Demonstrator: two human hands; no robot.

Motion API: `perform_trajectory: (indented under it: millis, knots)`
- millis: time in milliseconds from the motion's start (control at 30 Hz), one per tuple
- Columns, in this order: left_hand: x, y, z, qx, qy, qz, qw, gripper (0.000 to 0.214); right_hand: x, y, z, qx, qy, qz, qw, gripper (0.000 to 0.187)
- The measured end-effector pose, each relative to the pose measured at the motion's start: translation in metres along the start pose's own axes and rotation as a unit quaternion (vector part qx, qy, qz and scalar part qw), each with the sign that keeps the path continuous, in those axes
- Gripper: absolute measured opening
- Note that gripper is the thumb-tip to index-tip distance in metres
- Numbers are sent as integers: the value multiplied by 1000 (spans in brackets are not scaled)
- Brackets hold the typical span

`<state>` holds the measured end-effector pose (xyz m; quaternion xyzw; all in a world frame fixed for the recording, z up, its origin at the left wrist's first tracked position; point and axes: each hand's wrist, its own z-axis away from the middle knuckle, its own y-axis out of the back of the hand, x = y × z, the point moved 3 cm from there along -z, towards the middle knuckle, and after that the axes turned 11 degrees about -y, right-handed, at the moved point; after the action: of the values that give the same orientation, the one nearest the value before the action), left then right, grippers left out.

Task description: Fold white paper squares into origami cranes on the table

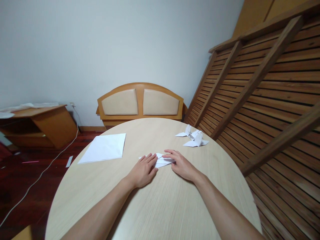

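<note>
"White folded paper (164, 162) on the counter (162, 206). Held?"

"Left hand (143, 170) lies flat on it; right hand (184, 167) at its right end, perhaps pinching, I can't tell. Uneven pressure could skew the fold."

"Room?"

"Between the forearms (102, 206), yes. Paper stack (104, 148) and folded figures (197, 141) sit near the counter's edges."

"Can any writing be read on the folded paper (162, 162) between the left hand (145, 170) and the right hand (183, 165)?"

"None can be read there."

"Can anything be read on the white sheets (103, 148), farther off and to the left of the left hand, or on the folded pieces (196, 140) beyond the right hand?"

"Nothing can be made out on those either. No text, label, brand, number or sign can be read anywhere in view."
</note>
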<state>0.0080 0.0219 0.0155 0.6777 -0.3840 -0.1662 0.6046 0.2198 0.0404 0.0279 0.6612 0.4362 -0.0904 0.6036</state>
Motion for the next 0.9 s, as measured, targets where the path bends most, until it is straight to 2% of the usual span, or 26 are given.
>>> perform_trajectory:
  millis: [167,333,600,733,900]
  knots:
    - [1,0,-1,5,2,7,1000,52,-1,0,0,4,9,41,999,68]
    - [1,0,-1,4,3,4,1000,54,0,0,-1,31,-4,88,996,58]
    - [2,2,-1,12,10,3,1000,54,-9,4,-4,63,-5,29,998,38]
    - [3,4,-1,13,9,3,1000,53,-12,5,-5,60,13,-7,998,42]
    - [2,2,-1,12,5,-1,1000,54,-10,2,-4,38,29,27,998,46]
